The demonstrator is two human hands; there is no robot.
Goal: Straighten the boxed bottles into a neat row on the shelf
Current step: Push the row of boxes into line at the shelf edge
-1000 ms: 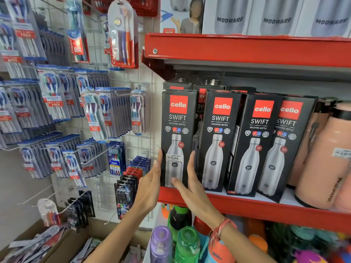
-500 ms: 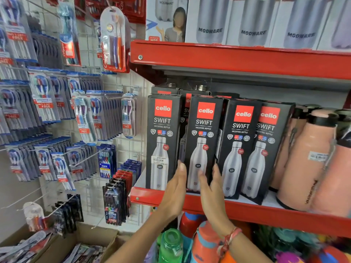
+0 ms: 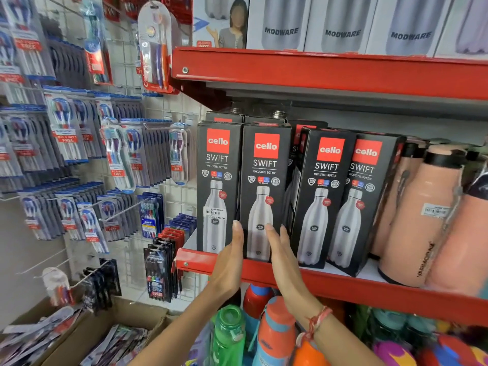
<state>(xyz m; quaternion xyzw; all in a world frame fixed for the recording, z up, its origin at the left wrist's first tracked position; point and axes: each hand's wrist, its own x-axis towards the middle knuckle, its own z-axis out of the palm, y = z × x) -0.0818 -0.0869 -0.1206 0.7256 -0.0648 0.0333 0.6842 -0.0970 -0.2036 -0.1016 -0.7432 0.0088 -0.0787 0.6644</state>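
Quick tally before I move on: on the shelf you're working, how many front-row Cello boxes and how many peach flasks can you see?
Cello Swift boxes, front row: 4
Peach flasks clearly visible: 3
Total: 7
More boxes stand behind the front row, but they are too hidden to count.

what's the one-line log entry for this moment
step: squaring second boxed bottle | left hand flat on its left edge | right hand on its front | row: right boxes tilted
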